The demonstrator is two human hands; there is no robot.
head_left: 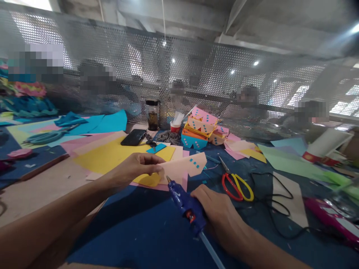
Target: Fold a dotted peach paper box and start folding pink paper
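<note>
Peach paper piece (183, 168): held above the bench (134, 231), your left hand (140, 166) pinching its left end between closed fingers. Your right hand (214, 203) has its fingers wrapped round the blue glue gun (183, 200), nozzle at the paper's lower edge; contact unclear. Risks: nozzle pressure could bend the unsupported paper; stray glue could reach your nearby pinch. Scissors (227, 170) lie right.

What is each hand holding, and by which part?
Left hand: the peach paper, by its left end. Right hand: the glue gun, on its right side; the exact hold is hidden.
</note>
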